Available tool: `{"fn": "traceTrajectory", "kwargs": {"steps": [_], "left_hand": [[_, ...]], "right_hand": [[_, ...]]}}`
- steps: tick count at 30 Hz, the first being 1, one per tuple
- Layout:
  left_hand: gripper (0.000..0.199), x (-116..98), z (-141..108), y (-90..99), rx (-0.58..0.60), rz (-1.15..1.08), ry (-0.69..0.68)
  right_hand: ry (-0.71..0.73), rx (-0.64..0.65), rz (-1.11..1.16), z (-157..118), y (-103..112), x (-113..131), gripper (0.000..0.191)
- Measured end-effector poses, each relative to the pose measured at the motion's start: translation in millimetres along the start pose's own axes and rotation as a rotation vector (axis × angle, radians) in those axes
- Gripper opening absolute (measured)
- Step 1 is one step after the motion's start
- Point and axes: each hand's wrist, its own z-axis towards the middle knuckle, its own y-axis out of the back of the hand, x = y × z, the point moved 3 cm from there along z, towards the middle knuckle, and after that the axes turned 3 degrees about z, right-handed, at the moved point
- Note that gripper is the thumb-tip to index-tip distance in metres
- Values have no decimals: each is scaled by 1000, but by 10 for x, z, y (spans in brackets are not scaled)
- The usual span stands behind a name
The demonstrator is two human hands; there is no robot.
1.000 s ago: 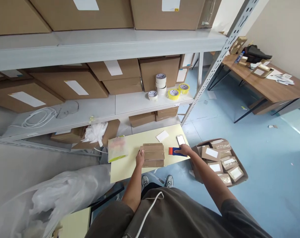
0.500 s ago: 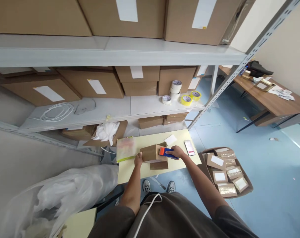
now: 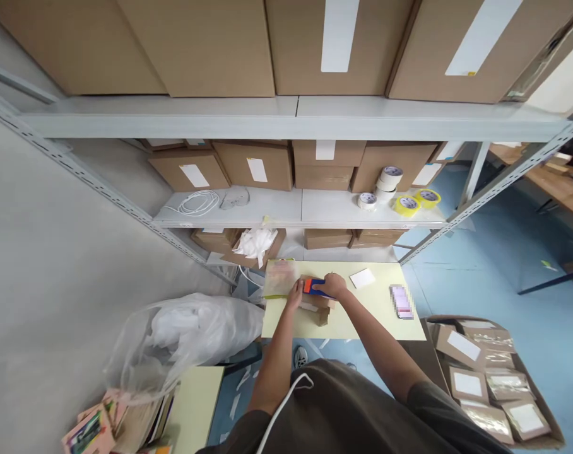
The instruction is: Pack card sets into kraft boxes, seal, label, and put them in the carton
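Note:
A small cardboard box (image 3: 322, 304) lies on the pale yellow table (image 3: 353, 320), with a flap sticking out toward me. My left hand (image 3: 295, 294) is closed on the box's left end. In my right hand (image 3: 335, 286) is a blue and orange tape dispenser (image 3: 315, 287), its fingers wrapped round the blue part. The orange end sits over the top of the box, close to my left fingers. Both hands and the dispenser hide much of the box's top.
A white card (image 3: 362, 278) and a phone (image 3: 401, 302) lie to the right on the table. At lower right stands a carton (image 3: 546, 413) of taped parcels. Tape rolls (image 3: 406, 205) sit on the shelf (image 3: 277, 208) ahead. A plastic bag (image 3: 206, 328) bulges at left.
My right hand has drawn the tape dispenser leftward across the box, closer to my left hand. The box appears turned or shifted. My view has swung left.

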Motion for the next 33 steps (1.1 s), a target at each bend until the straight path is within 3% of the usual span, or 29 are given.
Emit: {"fn": "traceTrajectory", "kwargs": {"steps": [11, 19, 23, 26, 29, 33], "left_hand": [[48, -26, -142, -253, -59, 163, 58], [50, -70, -185, -292, -26, 135, 80], [64, -27, -267, -242, 93, 55, 36], [107, -100, -291, -240, 241, 101, -111], [148, -360, -226, -375, 434, 261, -305], [155, -788, -121, -693, 643, 540, -479]], "right_hand": [[30, 9, 19, -93, 52, -190, 67], [34, 7, 24, -116, 77, -232, 66], [45, 26, 40, -75, 113, -521, 66], [97, 18, 78, -90, 159, -868, 59], [113, 4, 150, -150, 192, -1253, 53], [41, -16, 253, -274, 202, -1722, 51]]}}
